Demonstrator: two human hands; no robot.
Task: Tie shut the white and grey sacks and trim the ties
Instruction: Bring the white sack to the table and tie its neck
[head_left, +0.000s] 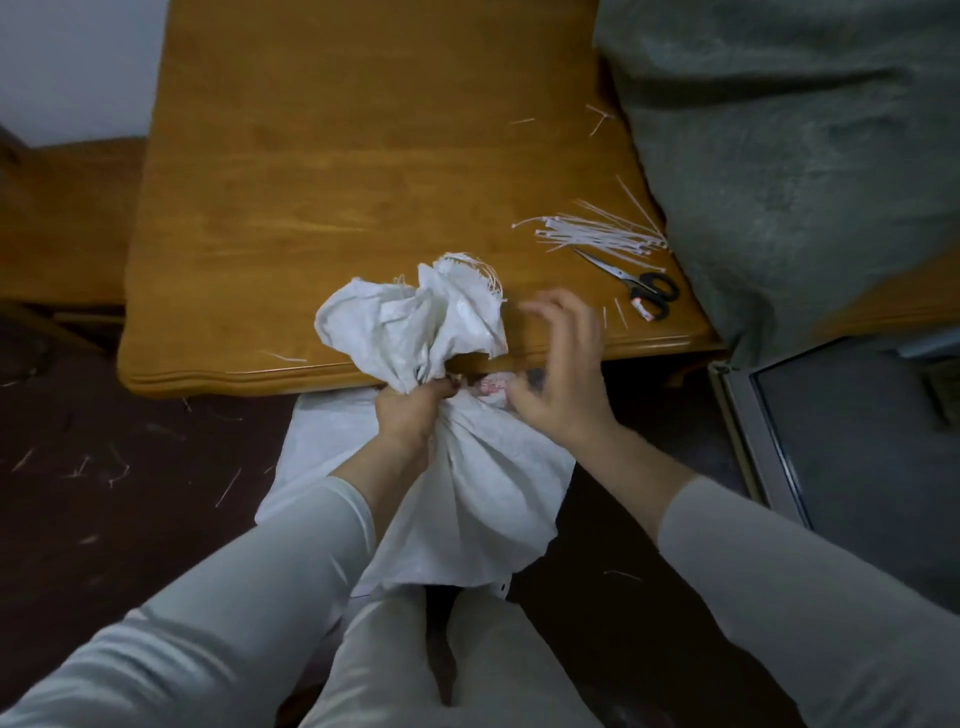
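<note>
Pale trousers (493, 665), knees close together, at the bottom edge of the view. Two forearms in pale sleeves, left sleeve (234, 597) and right sleeve (805, 597), reaching forward. White sack (488, 467), woven, standing on the dark floor (104, 467) between the knees and the near edge of the table (337, 182). Its neck is gathered tight, and its crumpled mouth fans out over the table's near edge, with loose threads at the top. Left hand (410, 415) clenched round the gathered neck, knuckles up. Right hand (558, 379) open, fingers spread and blurred, just to the right of the neck, over the table's near edge. Whether it touches the sack cannot be told. Thin white scraps scattered on the floor to the left. Table, brown wood with a moulded rim. One white offcut (283, 357) lies near its near edge, left of the sack. Scissors (636, 283), black handles, blades apart, near the table's near right corner. Bundle of white ties (597, 236) just beyond the scissors, by the right edge. A few more snipped ends lie farther along the same edge. Grey sack (789, 156), large and bulky, lying over the table's right edge and reaching the far right corner.
</note>
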